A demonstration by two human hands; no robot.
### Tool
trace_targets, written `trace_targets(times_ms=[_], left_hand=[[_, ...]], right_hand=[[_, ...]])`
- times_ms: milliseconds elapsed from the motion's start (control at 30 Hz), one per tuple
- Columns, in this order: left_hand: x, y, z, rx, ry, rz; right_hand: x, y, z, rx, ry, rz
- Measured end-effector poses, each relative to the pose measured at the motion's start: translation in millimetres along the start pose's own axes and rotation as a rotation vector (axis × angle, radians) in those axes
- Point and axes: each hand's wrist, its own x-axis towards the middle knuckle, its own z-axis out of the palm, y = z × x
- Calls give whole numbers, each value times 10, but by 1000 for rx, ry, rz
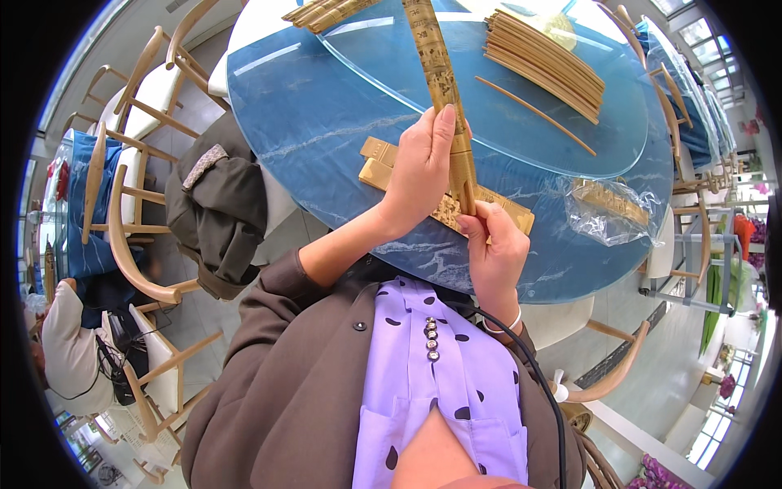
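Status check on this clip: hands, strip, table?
Left hand and right hand both grip the long bamboo strip. Flat bamboo pieces beneath. Nothing blocking.

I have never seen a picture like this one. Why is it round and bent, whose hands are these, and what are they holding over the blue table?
No machine here: a person wears a wide-angle camera on the head, looking down, so straight edges bend. The left hand and right hand are that person's own. Together they hold a long bamboo strip carved with small marks. On the round blue table sits a glass turntable bearing a stack of bamboo slats and one loose thin slat. Flat bamboo pieces lie under the hands; a clear plastic bag lies to the right.
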Motion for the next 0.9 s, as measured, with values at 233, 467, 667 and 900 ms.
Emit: trace_targets(times_ms=[233, 467, 667, 900], left_hand=[[-32, 0, 7, 24, -5, -12], [-84, -17, 76, -38, -42, -11], [-72, -50, 58, -24, -75, -11], [-26, -55, -75, 47, -197, -103]], right_hand=[[-44, -13, 24, 193, -92, 196], [-64, -32, 89, 650, -51, 464], [-52, 9, 96, 641, -77, 453], [46, -71, 12, 52, 97, 67]])
